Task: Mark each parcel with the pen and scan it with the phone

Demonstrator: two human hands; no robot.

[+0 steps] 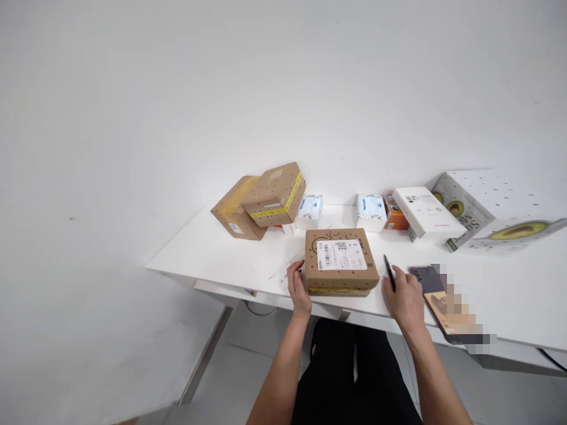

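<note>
One brown box (341,262) sits by the table's (190,257) front edge, where the loosely open left hand (300,290) should hold its side still while the right hand (405,297) grips the thin black tool (388,268) gently.

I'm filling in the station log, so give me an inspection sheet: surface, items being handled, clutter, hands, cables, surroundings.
Surface: white table, dark marks near its front edge.
Items handled: labelled brown box; slim black pen-like tool.
Clutter: two more brown boxes, one propped on the other; two blue-and-white packs; orange box; white box; avocado-print box; phone-like item, partly pixelated.
Hands: left hand against the labelled box's left side; right hand pinching the tool.
Cables: one dark cable below the table, another at far right.
Surroundings: white wall, pale floor.
</note>
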